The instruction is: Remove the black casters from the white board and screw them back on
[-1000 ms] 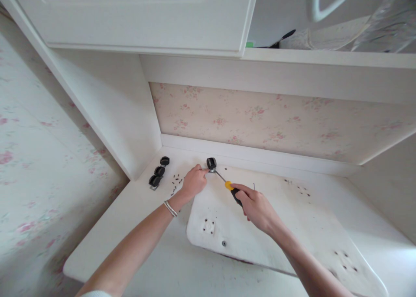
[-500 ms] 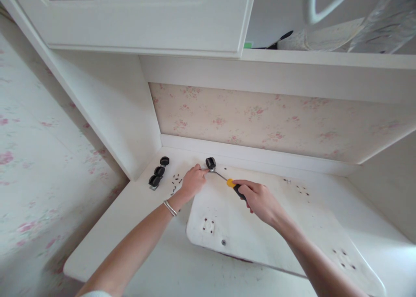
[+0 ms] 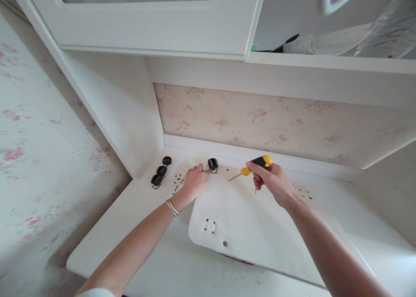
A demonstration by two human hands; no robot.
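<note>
A black caster wheel [image 3: 212,163] with a metal plate stands at the far left corner of a white board [image 3: 253,227]. My left hand [image 3: 196,180] is on it from the left, index finger pressed to the plate and the other fingers curled. In my right hand [image 3: 273,180] is a yellow-and-black screwdriver [image 3: 260,162], its tip pointing left, raised off the board and apart from the caster. A thin dark piece [image 3: 255,190] shows below the right fingers; I cannot make out what it is.
Three more casters [image 3: 161,170] sit in a row on the white desktop [image 3: 107,232] at left, beside several loose screws [image 3: 177,181]. The board has several groups of holes. A cabinet [image 3: 156,33] overhangs the desk, with side panels left and right.
My right hand has lifted the screwdriver away from the caster, to the right and up, and its handle now tilts upward. My left hand stays on the caster. The view has shifted slightly.
</note>
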